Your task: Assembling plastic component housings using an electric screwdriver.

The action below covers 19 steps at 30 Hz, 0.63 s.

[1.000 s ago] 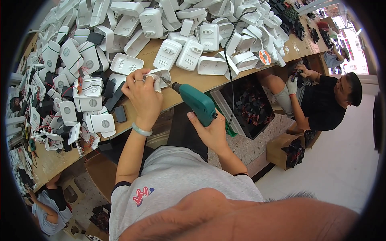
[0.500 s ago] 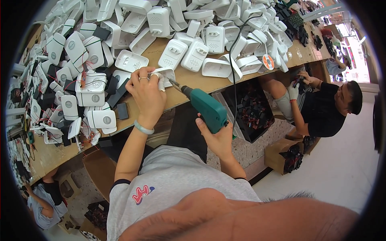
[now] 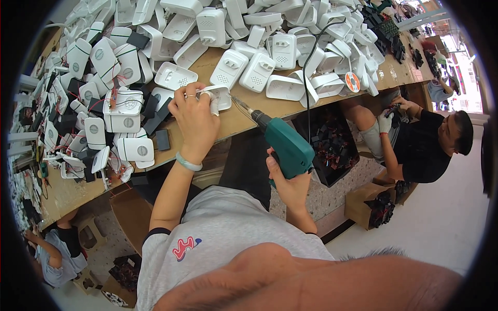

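Note:
My left hand (image 3: 196,116) is closed around the near-left edge of a small white plastic shell (image 3: 223,98), just above the table's front edge. A white wrap covers one of its fingertips. In my right hand (image 3: 291,189) is the grip of a green pistol-shaped soldering gun (image 3: 289,145). Its thin metal tip points up and left, close to the shell's right side; I cannot tell whether they touch. What lies inside the shell is partly hidden by my fingers.
White shells (image 3: 257,72) are heaped along the table (image 3: 244,116). On the left lie banded white units (image 3: 136,149) with red wires. A black cord (image 3: 308,103) hangs past an orange-and-white reel (image 3: 353,82). A dark bin (image 3: 332,147) stands below, near a seated co-worker (image 3: 415,140).
The soldering gun has moved right and slightly down, so its tip has drawn back from my left fingers. My left hand still holds the shell, and the whole view has shifted slightly.

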### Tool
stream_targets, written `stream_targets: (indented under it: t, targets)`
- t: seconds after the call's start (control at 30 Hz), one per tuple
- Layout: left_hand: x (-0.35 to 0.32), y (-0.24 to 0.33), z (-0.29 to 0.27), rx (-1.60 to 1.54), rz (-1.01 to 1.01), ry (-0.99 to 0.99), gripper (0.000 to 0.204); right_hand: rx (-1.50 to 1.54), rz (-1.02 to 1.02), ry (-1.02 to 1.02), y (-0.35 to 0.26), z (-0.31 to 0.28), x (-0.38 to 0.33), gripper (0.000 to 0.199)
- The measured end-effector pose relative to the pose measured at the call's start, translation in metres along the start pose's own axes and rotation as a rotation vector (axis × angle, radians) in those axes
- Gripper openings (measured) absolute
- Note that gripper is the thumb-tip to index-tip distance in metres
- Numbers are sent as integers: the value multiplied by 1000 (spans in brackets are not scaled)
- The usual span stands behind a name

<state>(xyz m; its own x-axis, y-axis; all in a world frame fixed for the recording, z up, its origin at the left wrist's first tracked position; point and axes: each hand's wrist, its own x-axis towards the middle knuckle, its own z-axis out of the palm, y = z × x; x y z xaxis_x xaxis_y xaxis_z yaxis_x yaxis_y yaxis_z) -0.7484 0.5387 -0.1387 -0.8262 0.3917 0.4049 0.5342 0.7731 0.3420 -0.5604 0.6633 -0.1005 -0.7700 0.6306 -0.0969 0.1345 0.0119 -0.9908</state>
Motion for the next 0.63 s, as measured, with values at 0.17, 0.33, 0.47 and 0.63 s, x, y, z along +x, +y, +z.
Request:
stream_targets:
  t: [0.17,0.33,0.47,0.63]
  targets:
    - [-2,3,-1,-36,-15,5,16,17,6,4,-1,-2,0,22]
    - [-13,3,1,-189,27,63,12,18,-11,-59,-2,-10,-1,28]
    - [-14,1,2,-143,-10,72,12,39,-1,-67,-1,-4,-1,28]
    - [-21,5,-4,-38,-34,36,18,107,5,-4,-2,-1,-5,22]
